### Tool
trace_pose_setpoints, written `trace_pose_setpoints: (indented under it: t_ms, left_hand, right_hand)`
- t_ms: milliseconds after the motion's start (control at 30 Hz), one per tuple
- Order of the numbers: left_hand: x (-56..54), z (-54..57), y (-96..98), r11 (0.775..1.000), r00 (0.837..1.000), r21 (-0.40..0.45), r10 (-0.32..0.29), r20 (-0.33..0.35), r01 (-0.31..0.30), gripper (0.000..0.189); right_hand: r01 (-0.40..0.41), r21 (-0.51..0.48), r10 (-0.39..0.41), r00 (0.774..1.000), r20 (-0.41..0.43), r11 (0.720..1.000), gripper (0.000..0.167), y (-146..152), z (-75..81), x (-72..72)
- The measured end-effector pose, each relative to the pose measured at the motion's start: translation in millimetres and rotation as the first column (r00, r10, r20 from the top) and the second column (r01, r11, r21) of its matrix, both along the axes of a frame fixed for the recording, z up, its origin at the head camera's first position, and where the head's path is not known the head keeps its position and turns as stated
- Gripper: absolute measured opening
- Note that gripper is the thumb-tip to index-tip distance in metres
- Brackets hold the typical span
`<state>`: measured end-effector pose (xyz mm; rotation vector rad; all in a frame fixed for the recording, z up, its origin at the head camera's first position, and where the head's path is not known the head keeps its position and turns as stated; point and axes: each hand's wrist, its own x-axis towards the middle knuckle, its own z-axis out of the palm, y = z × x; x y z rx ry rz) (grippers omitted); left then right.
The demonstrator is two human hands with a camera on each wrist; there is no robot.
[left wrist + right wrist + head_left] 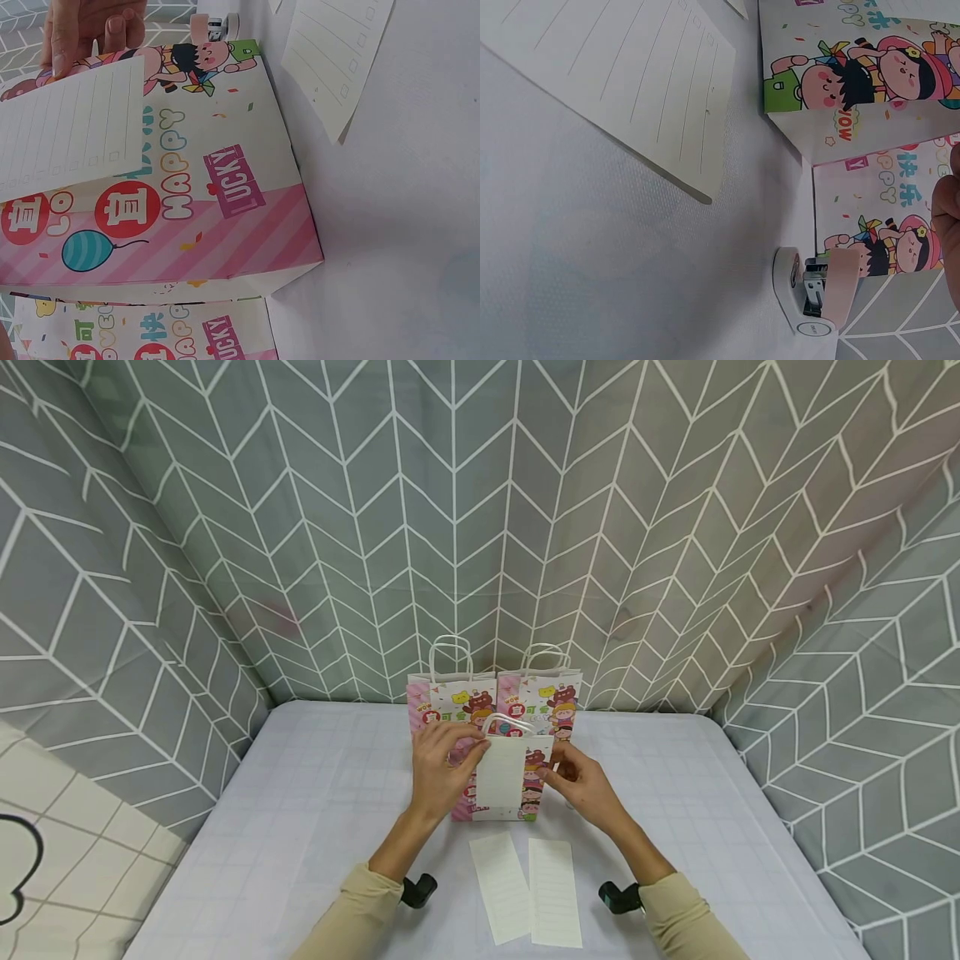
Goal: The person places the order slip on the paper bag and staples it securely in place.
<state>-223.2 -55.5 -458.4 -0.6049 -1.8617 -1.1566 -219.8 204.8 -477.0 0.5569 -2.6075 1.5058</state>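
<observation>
The left hand [438, 767] pinches a ruled paper checklist [500, 781] over a boxy gift bag's [533, 793] front; the right hand [588, 787] pinches its right edge.

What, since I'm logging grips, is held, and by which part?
The left hand pinches the paper slip by its upper-left corner, over the front bag; the right hand holds that bag's right edge.

Grey fabric with white chevron lines [480, 552] hangs behind and along both sides of a white cloth-covered table [300, 835]. At lower left, white grid-lined material [86, 843], possibly also fabric, bears a black curved outline [40, 847].
</observation>
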Motion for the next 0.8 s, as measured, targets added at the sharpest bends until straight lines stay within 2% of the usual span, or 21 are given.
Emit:
trace_pose_setpoints:
  t_ms: [267,600,700,800]
  left_hand:
    - [-0.4,-0.1,0.6,1.0,1.0,-0.002,0.009,0.008,-0.009,0.018]
    - [1.3,3.5,0.8,1.0,1.0,-0.007,0.012,0.02,-0.012,0.026]
    - [1.8,4.0,1.2,1.0,1.0,-0.012,0.005,0.029,-0.005,0.027]
    - [1.8,4.4,1.7,1.0,0.999,-0.021,0.003,0.045,-0.002,0.025]
  right_hand:
    - [-0.002,-0.003,0.002,1.0,-0.001,1.0,0.027,-1,0.6,0.6]
    - [-0.003,-0.006,0.003,0.997,-0.083,1.0,0.027,-6,7.2,3.3]
    - [-0.001,-0.001,0.001,0.996,-0.088,1.0,0.03,-9,14.4,6.4]
    - [-0.017,-0.008,0.016,0.994,-0.109,1.0,0.028,-13,29.9,12.4]
